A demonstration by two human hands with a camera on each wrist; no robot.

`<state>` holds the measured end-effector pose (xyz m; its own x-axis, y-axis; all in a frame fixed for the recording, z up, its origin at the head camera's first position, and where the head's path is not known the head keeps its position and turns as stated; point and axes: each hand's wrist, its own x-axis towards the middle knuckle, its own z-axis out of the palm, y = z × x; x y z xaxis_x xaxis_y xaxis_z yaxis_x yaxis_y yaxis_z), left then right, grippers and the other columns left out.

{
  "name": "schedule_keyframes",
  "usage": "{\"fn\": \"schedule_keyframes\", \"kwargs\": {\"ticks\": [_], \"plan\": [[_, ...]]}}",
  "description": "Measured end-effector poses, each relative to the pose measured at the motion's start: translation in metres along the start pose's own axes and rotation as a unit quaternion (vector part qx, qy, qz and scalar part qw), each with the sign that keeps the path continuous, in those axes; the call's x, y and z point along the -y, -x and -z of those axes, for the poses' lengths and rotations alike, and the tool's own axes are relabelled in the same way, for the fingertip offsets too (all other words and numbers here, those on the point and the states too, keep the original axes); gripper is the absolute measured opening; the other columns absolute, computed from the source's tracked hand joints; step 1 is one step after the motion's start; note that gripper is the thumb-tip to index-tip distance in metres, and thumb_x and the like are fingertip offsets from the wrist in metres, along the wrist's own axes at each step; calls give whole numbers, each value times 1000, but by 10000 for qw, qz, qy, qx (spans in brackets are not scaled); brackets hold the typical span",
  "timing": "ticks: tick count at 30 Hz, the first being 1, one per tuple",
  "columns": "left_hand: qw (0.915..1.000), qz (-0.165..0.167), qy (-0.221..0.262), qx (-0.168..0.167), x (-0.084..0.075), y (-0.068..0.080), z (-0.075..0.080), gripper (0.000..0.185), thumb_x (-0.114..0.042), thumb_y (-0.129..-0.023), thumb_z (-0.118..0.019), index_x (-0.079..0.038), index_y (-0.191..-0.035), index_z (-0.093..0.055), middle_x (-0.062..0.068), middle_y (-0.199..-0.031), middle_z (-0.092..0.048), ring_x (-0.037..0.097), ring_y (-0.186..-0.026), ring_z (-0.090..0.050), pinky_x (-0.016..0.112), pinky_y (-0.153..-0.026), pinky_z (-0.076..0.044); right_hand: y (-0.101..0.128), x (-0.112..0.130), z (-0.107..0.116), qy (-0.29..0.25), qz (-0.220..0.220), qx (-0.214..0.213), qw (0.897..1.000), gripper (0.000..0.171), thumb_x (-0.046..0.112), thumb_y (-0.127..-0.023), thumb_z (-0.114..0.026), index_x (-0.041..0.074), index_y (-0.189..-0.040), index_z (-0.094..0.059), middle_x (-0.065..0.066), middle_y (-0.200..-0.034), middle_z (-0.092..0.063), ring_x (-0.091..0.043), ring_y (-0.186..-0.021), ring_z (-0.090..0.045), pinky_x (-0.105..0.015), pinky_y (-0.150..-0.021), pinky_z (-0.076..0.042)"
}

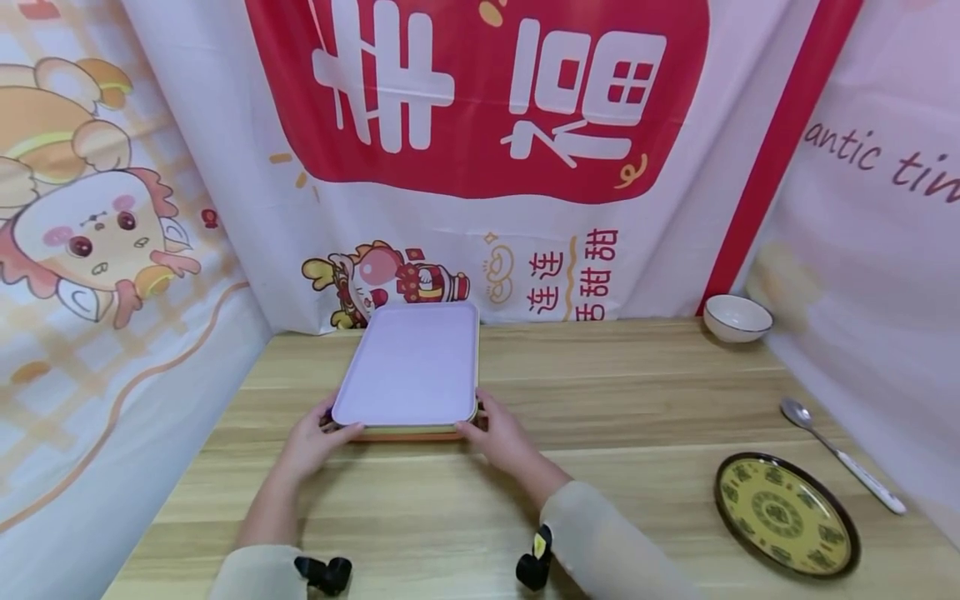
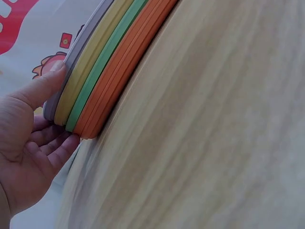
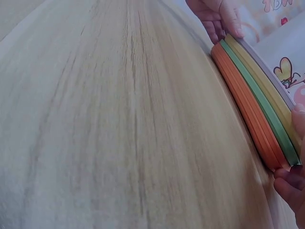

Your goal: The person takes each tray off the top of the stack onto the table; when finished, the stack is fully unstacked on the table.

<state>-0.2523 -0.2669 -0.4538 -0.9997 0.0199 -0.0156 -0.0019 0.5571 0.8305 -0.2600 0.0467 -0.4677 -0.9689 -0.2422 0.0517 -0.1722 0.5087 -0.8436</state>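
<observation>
A stack of several rectangular trays (image 1: 408, 362) lies at the back left of the table, the top one pale lilac. Below it, the left wrist view shows the rims of a yellow tray (image 2: 90, 64), a green tray (image 2: 102, 71) and orange at the bottom (image 2: 121, 67). My left hand (image 1: 311, 442) grips the near left corner, thumb at the upper rim and fingers against the side and lower edge. At the near right corner my right hand (image 1: 504, 435) holds the stack likewise; in the right wrist view this hand (image 3: 293, 188) is partly cut off.
A white bowl (image 1: 738, 321) stands at the table's back right corner. Nearer on the right lie a spoon (image 1: 847, 458) with a pale handle and a dark-rimmed yellow patterned plate (image 1: 776, 517). Printed cloths (image 1: 480, 250) hang around the wooden table (image 1: 600, 400).
</observation>
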Motion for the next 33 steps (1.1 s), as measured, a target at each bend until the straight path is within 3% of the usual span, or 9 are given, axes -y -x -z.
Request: {"fn": "schedule_keyframes", "kwargs": {"ticks": [9,12,14,17,21,25,28,30,33], "plan": [[9992,332,203,-55,-7,-2,5,91,-37,-85,-76,2,-152,-28,27,-155,-33,42,-141,-36,51,-117,-38,-1,2,0,-8,191,-63,9998,75,32,-93,-67,-1,-151,-32,-22,-137,-56,-30,-119,-61,-45,-105,-51],[9988,279,321,-245,-12,-2,6,86,-33,-86,-76,3,-150,-31,26,-151,-39,37,-134,-45,35,-108,-48,-2,3,1,-108,205,-48,9997,74,30,-94,-67,-1,-151,-32,-22,-136,-57,-29,-117,-62,-44,-103,-53],[9976,277,445,-441,-15,-3,6,79,-31,-90,-72,3,-149,-33,25,-147,-44,27,-125,-52,20,-96,-50,-3,3,1,-136,248,-45,9996,72,30,-94,-66,-1,-150,-33,-22,-135,-58,-29,-115,-63,-43,-101,-54],[9910,347,1140,-610,-18,-4,3,64,-24,-99,-59,3,-150,-31,25,-135,-53,8,-101,-60,10,-82,-52,-4,4,2,-178,253,-49,9995,71,29,-94,-66,0,-150,-33,-21,-133,-59,-28,-113,-64,-42,-99,-56],[9651,415,2526,-557,-20,-4,-2,52,-8,-104,-40,6,-152,-23,33,-139,-45,-5,-81,-63,15,-81,-59,-4,5,3,-194,257,-61,9995,72,29,-94,-67,1,-150,-33,-20,-132,-60,-27,-112,-64,-42,-98,-56],[9409,514,3302,-543,-20,-3,-4,52,-3,-104,-34,6,-153,-19,28,-142,-42,-5,-87,-64,17,-87,-59,-3,3,1,-256,213,-48,9994,72,28,-93,-68,1,-150,-34,-20,-131,-60,-28,-113,-64,-41,-98,-56],[9241,610,3702,-727,-19,-2,-1,51,-5,-105,-34,4,-153,-20,5,-124,-58,-4,-88,-64,17,-87,-59,-3,1,-1,-392,180,-41,9991,74,25,-92,-69,0,-151,-31,-20,-130,-61,-28,-113,-63,-39,-97,-57],[9083,647,4036,-893,-18,0,3,48,-5,-105,-35,3,-151,-25,-7,-107,-64,-2,-87,-65,16,-84,-59,-2,1,-1,-485,142,-30,9987,77,24,-92,-70,-2,-151,-29,-21,-131,-60,-29,-114,-63,-38,-97,-57],[8729,641,4701,-1135,-15,4,15,32,-4,-103,-40,-6,-134,-49,-12,-88,-69,2,-83,-67,17,-77,-61,-1,-1,-2,-595,118,-13,9982,79,23,-92,-69,-3,-152,-26,-22,-135,-57,-30,-116,-62,-38,-96,-58]]}}
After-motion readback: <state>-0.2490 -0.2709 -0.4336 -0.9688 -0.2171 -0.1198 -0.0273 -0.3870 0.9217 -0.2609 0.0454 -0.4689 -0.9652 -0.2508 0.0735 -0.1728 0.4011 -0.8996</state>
